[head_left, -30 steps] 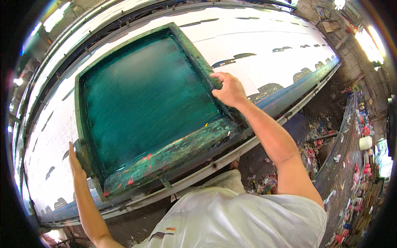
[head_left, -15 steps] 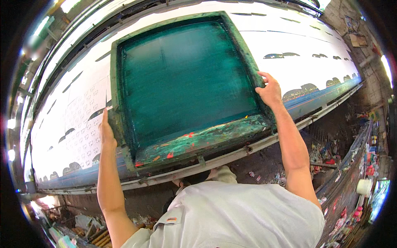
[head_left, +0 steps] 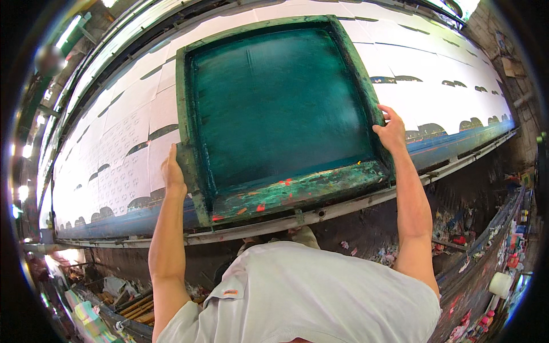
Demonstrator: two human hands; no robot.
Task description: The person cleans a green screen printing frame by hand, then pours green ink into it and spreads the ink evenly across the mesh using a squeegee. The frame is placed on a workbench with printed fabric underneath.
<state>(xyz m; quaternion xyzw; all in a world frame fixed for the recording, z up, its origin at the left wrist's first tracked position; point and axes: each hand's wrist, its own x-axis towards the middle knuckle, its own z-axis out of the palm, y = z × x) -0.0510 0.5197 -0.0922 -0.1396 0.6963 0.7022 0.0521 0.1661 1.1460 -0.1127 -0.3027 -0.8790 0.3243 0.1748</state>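
Observation:
A large screen printing frame (head_left: pixel 286 204) lies over the long table, its dark green mesh (head_left: pixel 280 108) facing up. Green, red and orange paint stains cover its wide near rail. My left hand (head_left: pixel 173 173) holds the frame's left side, fingers along the outer edge; part of its grip is hidden. On the right side, my right hand (head_left: pixel 392 132) grips the frame's edge, with thumb and fingers apart around it. White sheets (head_left: pixel 163 106) with dark curved cut-outs lie on the table on both sides of the frame. Those at the left carry rows of small printed marks.
A metal rail (head_left: pixel 343 210) runs along the table's near edge, close to my body. Scraps and rubbish (head_left: pixel 452 223) lie on the dark floor at the right. A white roll (head_left: pixel 501 284) stands among coloured items at the far right. Bamboo poles (head_left: pixel 140 308) lie at lower left.
The frame has shifted slightly to the right along the table, both hands moving with it. More white sheet shows at its left side. The view has shifted a little too.

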